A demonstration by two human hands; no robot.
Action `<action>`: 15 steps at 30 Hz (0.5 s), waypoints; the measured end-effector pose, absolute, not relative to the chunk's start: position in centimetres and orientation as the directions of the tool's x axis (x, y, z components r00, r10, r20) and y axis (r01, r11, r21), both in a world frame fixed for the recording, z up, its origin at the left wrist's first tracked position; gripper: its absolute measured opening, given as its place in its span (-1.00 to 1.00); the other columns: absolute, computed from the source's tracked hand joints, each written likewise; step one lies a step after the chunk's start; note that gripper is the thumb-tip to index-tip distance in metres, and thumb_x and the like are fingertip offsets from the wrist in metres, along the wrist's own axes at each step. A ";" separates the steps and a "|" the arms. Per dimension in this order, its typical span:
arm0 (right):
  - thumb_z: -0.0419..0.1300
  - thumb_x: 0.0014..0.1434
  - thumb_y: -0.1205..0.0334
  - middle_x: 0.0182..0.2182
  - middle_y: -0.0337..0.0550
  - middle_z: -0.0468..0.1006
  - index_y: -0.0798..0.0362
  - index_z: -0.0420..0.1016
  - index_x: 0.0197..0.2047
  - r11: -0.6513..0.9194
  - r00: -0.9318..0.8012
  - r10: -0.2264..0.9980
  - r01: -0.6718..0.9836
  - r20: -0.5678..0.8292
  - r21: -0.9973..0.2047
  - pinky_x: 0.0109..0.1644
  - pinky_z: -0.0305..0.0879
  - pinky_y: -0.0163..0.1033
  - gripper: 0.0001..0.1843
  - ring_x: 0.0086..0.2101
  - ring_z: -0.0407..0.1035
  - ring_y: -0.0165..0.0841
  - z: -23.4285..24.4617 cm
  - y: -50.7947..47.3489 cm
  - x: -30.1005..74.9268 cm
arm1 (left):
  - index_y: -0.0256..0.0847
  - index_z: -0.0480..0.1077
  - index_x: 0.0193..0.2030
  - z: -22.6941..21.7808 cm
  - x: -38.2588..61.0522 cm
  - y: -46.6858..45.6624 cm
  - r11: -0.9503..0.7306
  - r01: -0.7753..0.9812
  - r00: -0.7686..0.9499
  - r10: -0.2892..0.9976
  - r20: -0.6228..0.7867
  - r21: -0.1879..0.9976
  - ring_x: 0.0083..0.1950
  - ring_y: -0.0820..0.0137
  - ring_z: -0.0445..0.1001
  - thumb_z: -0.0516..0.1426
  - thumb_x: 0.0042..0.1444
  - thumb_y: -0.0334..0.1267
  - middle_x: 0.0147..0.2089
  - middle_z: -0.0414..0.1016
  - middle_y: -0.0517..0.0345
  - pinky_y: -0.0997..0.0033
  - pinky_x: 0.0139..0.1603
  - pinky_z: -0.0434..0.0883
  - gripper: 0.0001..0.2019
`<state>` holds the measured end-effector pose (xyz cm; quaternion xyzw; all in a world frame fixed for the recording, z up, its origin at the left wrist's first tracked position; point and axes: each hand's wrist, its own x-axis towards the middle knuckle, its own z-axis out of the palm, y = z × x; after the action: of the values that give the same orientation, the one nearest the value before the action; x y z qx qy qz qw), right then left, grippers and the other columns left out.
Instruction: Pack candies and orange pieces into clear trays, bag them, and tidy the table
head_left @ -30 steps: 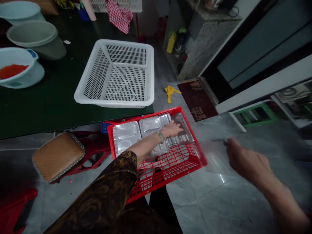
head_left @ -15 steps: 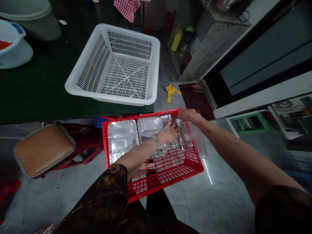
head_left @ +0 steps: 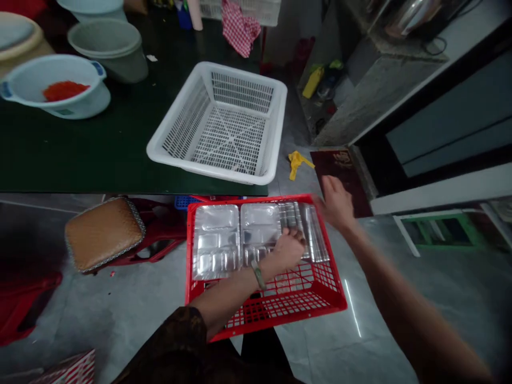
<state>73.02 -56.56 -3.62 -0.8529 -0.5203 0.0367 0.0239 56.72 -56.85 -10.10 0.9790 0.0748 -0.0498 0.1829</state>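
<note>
Clear plastic compartment trays (head_left: 218,242) lie in stacks inside a red plastic crate (head_left: 280,322). At the crate's right end, several more clear trays (head_left: 318,237) stand on edge, packed side by side. My left hand (head_left: 290,248), with a bracelet (head_left: 258,274) on its wrist, reaches into the crate. Its fingers are curled against the edges of the upright trays; their tips are partly hidden. My right hand (head_left: 338,202) is raised just past the crate's far right corner. Slightly blurred, it has its fingers apart and nothing in it.
A white slotted basket (head_left: 218,173) sits at the edge of a dark green table (head_left: 120,160). Further left are a light blue basin (head_left: 86,101) and a grey bucket (head_left: 128,64). A cushioned stool (head_left: 104,234) stands left of the crate. Yellow cloth (head_left: 296,162) lies on the floor.
My right hand has come off the trays at the crate's right end and lifted away, opening. My left hand's spread fingers have curled. The view has shifted left.
</note>
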 end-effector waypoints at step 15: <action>-0.04 0.13 -0.24 0.12 0.39 0.30 0.26 0.33 0.06 -0.370 0.591 0.786 0.685 0.182 -0.627 0.12 0.07 0.39 -0.27 0.15 0.14 0.23 -14.0 -60.1 67.4 | -0.03 0.30 0.15 -8.2 35.4 -59.1 -0.475 0.679 0.428 0.876 0.224 0.560 0.16 0.19 0.35 -0.05 0.14 -0.31 0.12 0.39 -0.06 0.07 0.09 0.42 -0.58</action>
<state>67.39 -60.11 -13.97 -0.8245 -0.4461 0.0737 0.3402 35.41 -59.13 -8.24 0.8217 0.4731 0.2494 0.1968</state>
